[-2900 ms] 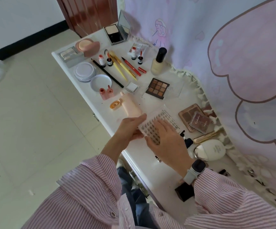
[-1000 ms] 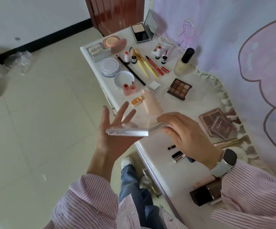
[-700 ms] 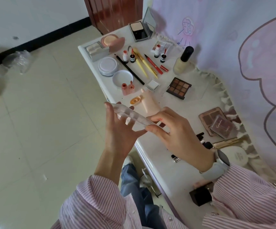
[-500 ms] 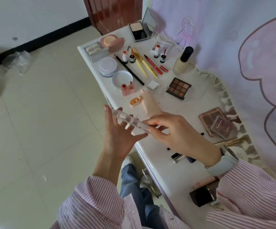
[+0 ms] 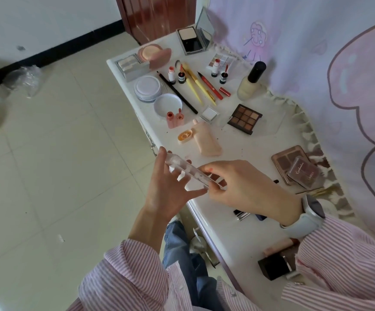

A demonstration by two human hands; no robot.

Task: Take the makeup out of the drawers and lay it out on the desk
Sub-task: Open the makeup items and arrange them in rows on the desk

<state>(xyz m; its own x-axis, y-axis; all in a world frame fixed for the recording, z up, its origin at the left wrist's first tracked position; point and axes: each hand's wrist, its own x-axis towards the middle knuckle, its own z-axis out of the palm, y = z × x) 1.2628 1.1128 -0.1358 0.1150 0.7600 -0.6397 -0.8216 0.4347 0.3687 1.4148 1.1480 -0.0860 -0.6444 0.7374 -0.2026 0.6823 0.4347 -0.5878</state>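
Clear plastic case (image 5: pixel 188 171) held edge-on above the worktop (image 5: pixel 244 149) front edge, at about 7 o'clock from the peach tube (image 5: pixel 206 140). Left hand (image 5: pixel 170 189): fingers spread behind the case, thumb under its lower edge, propping it. Right hand (image 5: pixel 242 185): fingers curled, pinching the right end. Judged light, rigid and thin; smooth plastic likely slippery, and a hinged lid, if it has one, may pop. Best grasped by the two long edges, flat side down, then set in the bare patch at 6 o'clock from the dark palette (image 5: pixel 244 118).
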